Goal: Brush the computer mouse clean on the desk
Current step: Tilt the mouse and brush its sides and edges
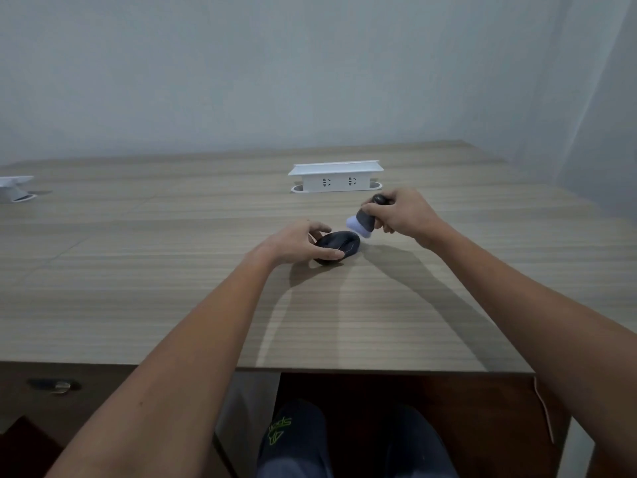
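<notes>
Partly hidden under the left hand (299, 243), the mouse (339, 243); motion-blurred, the brush (362, 223); cropped at left, a white fixture (15, 188).

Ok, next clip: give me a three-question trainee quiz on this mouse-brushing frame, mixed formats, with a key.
1. True or false: the brush bristles are pressed flat on the desk.
2. Which hand steadies the computer mouse? A) left hand B) right hand C) neither
3. Fill in: the white box behind the hands, standing on the desk, is a ____ unit.

Key
1. False: the right hand holds the brush tilted, its pale bristles beside the mouse's far end; contact is unclear.
2. A: the left hand grips the mouse's near side.
3. Socket: two outlets show on its front.
</notes>
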Action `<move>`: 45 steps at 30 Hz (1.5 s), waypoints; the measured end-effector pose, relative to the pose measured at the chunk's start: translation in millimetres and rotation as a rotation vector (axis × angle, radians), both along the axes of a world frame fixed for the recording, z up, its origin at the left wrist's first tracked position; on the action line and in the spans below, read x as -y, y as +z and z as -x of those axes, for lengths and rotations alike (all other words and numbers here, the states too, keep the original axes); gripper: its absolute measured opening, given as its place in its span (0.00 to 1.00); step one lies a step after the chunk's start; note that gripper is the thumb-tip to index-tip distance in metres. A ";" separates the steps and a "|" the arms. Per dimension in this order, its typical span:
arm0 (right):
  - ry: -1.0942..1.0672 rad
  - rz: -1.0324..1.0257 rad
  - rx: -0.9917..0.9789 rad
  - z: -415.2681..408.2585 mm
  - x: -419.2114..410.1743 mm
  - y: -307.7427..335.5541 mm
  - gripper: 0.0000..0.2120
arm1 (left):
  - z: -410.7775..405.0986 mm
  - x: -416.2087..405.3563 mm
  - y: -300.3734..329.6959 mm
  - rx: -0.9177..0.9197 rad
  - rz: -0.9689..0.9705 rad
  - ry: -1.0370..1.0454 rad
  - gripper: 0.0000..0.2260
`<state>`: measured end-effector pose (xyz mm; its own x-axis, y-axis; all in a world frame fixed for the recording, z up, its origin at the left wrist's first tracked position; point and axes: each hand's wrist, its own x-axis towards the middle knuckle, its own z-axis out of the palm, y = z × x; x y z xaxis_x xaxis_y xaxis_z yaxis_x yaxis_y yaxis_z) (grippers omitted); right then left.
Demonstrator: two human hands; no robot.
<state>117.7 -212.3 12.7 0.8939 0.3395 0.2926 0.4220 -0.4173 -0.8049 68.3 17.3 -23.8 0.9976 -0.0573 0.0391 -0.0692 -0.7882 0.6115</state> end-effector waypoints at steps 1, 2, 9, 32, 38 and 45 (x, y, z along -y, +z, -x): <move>0.039 0.003 -0.019 0.5 -0.4 -1.0 0.08 | -0.4 0.6 -0.4 0.005 0.006 0.005 0.32; 0.068 0.035 -0.035 1.7 -0.4 -2.8 0.09 | -1.0 1.1 -0.6 0.016 0.004 0.005 0.33; -0.026 -0.008 0.010 -1.1 1.8 -9.5 0.07 | -7.9 2.1 -6.3 0.033 0.021 -0.014 0.23; 0.050 0.158 0.246 5.1 15.2 -30.7 0.06 | -3.9 6.8 -3.1 0.037 0.014 0.013 0.19; 0.164 0.064 0.136 10.3 12.3 -23.4 0.07 | -3.4 7.6 -1.4 0.046 -0.005 -0.002 0.18; 0.084 0.079 0.242 10.4 8.2 -24.5 0.07 | -6.1 7.6 -0.7 0.014 -0.019 0.006 0.19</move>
